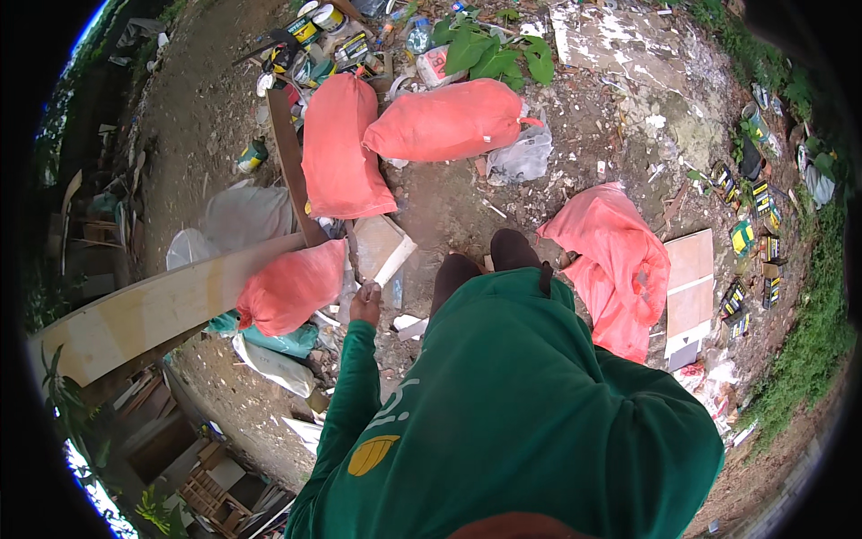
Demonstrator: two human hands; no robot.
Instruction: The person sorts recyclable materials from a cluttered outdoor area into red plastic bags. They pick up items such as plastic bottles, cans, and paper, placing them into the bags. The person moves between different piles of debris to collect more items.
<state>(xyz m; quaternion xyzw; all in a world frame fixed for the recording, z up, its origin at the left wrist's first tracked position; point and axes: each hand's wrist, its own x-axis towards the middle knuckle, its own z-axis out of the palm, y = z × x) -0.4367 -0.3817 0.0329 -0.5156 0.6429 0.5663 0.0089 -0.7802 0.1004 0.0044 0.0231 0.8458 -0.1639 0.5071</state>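
My left hand (365, 304), at the end of a green sleeve, is closed around the lower end of a pale strip-like piece (395, 261); its material I cannot make out. The strip slants up and to the right, over a light brown flat board (375, 241) on the ground. Just left of this hand lies a small filled red sack (292, 287). My right hand is out of sight; only its green sleeve (660, 395) shows, bent beside my body. A slack, crumpled red sack (615, 265) lies on the ground to the right.
Two full red sacks (339, 144) (449, 121) lie ahead. A long wooden plank (171, 292) crosses the left side, meeting a brown board (289, 166). Paint cans (303, 31) and rubbish are heaped at the far left. Tiles (690, 283) and several tins (742, 237) lie right.
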